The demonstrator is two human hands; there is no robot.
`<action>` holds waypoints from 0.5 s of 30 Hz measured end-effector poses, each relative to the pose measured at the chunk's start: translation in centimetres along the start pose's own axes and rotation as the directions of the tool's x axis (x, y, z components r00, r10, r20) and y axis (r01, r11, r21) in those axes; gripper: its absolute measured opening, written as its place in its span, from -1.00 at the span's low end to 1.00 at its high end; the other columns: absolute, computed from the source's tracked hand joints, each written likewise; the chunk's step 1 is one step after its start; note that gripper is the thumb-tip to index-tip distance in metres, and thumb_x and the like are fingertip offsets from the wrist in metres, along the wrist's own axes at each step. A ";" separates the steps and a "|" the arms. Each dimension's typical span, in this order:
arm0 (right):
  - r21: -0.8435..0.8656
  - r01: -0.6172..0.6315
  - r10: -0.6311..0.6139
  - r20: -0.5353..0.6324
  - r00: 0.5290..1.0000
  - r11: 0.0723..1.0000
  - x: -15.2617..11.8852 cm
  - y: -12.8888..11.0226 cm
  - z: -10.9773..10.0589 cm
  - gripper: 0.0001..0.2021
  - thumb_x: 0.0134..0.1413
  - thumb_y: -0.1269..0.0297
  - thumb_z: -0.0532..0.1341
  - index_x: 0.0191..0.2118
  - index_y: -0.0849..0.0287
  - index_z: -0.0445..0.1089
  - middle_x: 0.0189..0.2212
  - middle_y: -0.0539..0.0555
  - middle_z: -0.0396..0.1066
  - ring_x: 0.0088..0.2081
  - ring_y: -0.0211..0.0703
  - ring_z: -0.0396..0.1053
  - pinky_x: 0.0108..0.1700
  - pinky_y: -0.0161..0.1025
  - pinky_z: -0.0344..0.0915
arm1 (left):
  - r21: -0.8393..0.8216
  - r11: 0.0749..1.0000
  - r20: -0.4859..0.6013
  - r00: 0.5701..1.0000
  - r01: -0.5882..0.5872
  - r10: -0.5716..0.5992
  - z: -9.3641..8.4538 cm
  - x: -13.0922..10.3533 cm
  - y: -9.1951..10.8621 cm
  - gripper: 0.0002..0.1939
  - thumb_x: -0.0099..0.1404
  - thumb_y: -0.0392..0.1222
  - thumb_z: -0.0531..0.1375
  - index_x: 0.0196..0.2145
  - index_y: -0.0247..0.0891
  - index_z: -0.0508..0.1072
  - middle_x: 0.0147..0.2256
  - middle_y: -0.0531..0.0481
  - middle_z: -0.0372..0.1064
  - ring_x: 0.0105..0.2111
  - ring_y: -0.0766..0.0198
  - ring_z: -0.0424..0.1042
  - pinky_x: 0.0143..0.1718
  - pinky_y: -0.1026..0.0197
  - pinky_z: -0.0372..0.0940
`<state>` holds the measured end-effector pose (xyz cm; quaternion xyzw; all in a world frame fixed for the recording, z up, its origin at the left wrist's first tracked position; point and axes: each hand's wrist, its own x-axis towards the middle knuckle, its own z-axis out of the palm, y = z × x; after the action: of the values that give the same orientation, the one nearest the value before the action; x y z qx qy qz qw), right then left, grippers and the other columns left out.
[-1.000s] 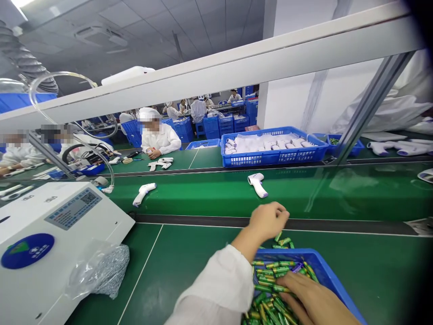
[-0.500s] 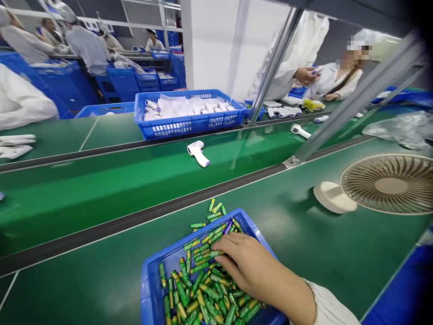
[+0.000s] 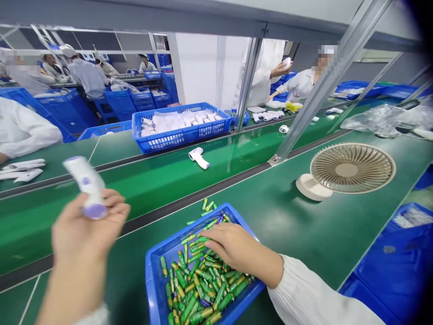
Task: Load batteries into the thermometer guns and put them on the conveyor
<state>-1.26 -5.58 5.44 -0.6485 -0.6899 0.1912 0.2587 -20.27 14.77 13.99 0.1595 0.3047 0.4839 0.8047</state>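
Note:
My left hand [image 3: 88, 230], smeared by motion, is raised at the left, its fingers around the handle of a white thermometer gun [image 3: 87, 183] with purple ends. My right hand [image 3: 230, 243] reaches into the far part of a blue bin [image 3: 151, 275]. Its fingers are bent down onto the batteries [image 3: 203, 280], with the fingertips partly hidden among them. Most of these are green and gold, and a few purple ones show. Several loose batteries [image 3: 208, 205] lie behind the bin's far rim.
Another thermometer gun [image 3: 199, 158] lies on the green conveyor belt [image 3: 162, 185]. Across it stands a blue basket [image 3: 182, 140] of white parts. A fan [image 3: 352, 169] stands on the table at the right. A metal post [image 3: 304, 90] rises beside the belt. Co-workers [image 3: 260, 76] sit and stand beyond.
My left hand has come into view with the thermometer gun. My right hand stays over the batteries in the bin. The camera view has tilted up and shifted right.

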 end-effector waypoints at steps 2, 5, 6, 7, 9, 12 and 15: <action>0.039 0.010 -0.007 -0.079 0.997 0.999 -0.2 0.0 -0.1 -0.67 0.41 0.26 -0.04 0.19 0.10 0.23 -0.05 0.11 0.44 -0.04 -0.08 0.38 -0.01 -0.16 0.24 | 0.053 0.999 0.210 0.977 0.009 -0.020 0.0 -2.4 -4.2 -0.75 0.40 -0.15 -0.03 -0.34 -0.31 0.32 -0.50 0.05 0.23 -0.54 0.44 0.16 -0.54 0.38 0.16; 0.149 0.040 -0.008 -0.209 0.978 0.988 -0.5 -0.7 -0.5 -0.68 0.39 0.28 -0.03 0.19 0.10 0.16 -0.17 0.08 0.47 -0.21 -0.14 0.40 -0.15 -0.21 0.24 | 0.294 0.956 0.165 0.985 0.000 -0.051 -0.3 -4.7 -9.8 -0.75 0.25 -0.04 0.22 -0.31 -0.30 0.36 -0.50 0.05 0.25 -0.56 0.40 0.16 -0.58 0.36 0.15; 0.202 0.051 0.000 -0.244 0.970 0.978 -0.5 -1.1 -0.7 -0.72 0.39 0.27 -0.02 0.14 0.12 0.18 -0.29 0.04 0.46 -0.32 -0.17 0.37 -0.23 -0.24 0.22 | 0.369 0.929 0.137 0.990 -0.013 -0.041 -0.5 -5.0 -10.9 -0.67 0.19 0.04 0.28 -0.29 -0.29 0.37 -0.49 0.05 0.27 -0.57 0.41 0.15 -0.59 0.37 0.13; 0.263 0.058 0.014 -0.264 0.964 0.963 -0.5 -1.6 -0.8 -0.77 0.38 0.26 0.00 0.06 0.14 0.20 -0.41 -0.02 0.41 -0.42 -0.21 0.31 -0.31 -0.27 0.17 | 0.428 0.903 0.120 0.993 -0.032 -0.021 -0.8 -5.1 -11.5 -0.59 0.14 0.11 0.30 -0.28 -0.29 0.37 -0.48 0.04 0.30 -0.58 0.41 0.14 -0.61 0.38 0.11; 0.395 0.062 0.045 -0.256 0.966 0.916 -0.3 -2.6 -0.9 -0.89 0.35 0.25 0.04 -0.11 0.14 0.21 -0.55 -0.11 0.24 -0.54 -0.28 0.16 -0.42 -0.31 0.07 | 0.486 0.871 0.107 0.994 -0.075 0.026 -1.2 -4.9 -11.8 -0.49 0.08 0.22 0.30 -0.26 -0.28 0.38 -0.47 0.04 0.32 -0.60 0.43 0.11 -0.64 0.39 0.06; 0.550 0.035 0.093 -0.203 0.975 0.834 0.7 -3.8 -0.5 -0.90 0.28 0.26 0.12 -0.25 0.12 0.18 -0.59 -0.17 0.10 -0.57 -0.33 0.05 -0.48 -0.34 -0.01 | 0.481 0.873 0.087 0.995 -0.081 0.045 -1.6 -4.4 -11.3 -0.44 0.05 0.26 0.30 -0.23 -0.27 0.36 -0.46 0.05 0.33 -0.60 0.43 0.13 -0.65 0.40 0.05; 0.673 0.004 0.154 -0.174 0.973 0.740 2.3 -4.1 0.3 -0.83 0.20 0.25 0.21 -0.31 0.12 0.16 -0.62 -0.19 0.04 -0.59 -0.35 -0.01 -0.53 -0.36 -0.08 | 0.462 0.886 0.066 0.998 -0.042 0.013 -1.8 -4.1 -11.1 -0.41 0.03 0.26 0.32 -0.20 -0.27 0.35 -0.46 0.05 0.33 -0.60 0.42 0.17 -0.64 0.39 0.08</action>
<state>-4.74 -3.60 7.93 -0.5568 -0.5158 0.3637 0.5401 -15.29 5.75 7.93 0.3656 0.3845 0.4037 0.7453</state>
